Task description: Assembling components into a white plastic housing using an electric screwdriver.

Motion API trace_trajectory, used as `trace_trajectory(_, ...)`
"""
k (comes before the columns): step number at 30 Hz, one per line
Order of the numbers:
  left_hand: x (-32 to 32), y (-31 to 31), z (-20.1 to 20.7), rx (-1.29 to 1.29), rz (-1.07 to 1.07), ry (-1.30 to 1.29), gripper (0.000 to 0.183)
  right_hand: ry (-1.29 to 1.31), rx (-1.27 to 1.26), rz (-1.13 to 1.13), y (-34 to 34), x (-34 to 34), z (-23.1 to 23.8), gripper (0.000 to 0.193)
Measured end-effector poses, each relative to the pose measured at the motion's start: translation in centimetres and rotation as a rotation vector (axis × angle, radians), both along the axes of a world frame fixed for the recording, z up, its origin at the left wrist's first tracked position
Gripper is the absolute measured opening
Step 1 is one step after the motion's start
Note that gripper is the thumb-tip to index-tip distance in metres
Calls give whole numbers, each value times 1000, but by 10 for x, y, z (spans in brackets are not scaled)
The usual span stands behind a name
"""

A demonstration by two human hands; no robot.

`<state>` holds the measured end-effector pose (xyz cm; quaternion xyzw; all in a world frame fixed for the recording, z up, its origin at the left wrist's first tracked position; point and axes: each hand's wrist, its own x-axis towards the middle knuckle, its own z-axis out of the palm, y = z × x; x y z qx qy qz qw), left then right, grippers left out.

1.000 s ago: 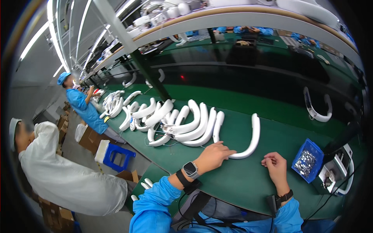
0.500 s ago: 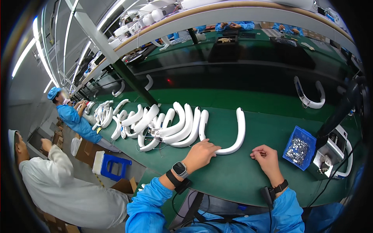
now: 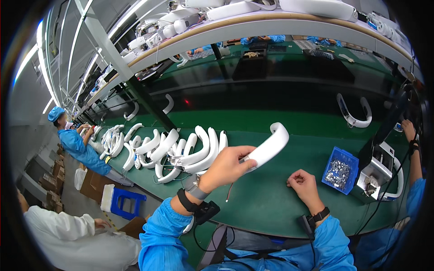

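My left hand is closed around one end of a white U-shaped plastic housing, lifted above the green table with its curved part tilted up to the right. A thin wire with a small white connector dangles below that hand. My right hand rests low over the table, thumb and fingers drawn together; anything between them is hidden or too small to make out. Left of my left hand lies a pile of similar white curved housings, some with loose wires.
A blue tray of small metal parts stands right of my right hand, beside a metal device. Another curved housing lies beyond it. A shelf spans the back. A co-worker's hand shows at far right.
My left hand has lifted the white housing off the table and turned it, bringing its wire into view. My right hand stays nearly in place. A co-worker's arm has appeared at the right.
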<state>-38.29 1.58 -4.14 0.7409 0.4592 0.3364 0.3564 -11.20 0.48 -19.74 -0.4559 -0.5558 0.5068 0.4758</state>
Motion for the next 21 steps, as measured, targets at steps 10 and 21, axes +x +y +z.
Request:
trace_trajectory(10, 30, -22, -11, -235, 41, -360, 41, -149, 389, -196, -17, 0, 41, 5)
trace_trajectory(21, 93, -63, -26, -592, -112, -948, 48, -666, 1226, -212, -47, 2, 147, 25)
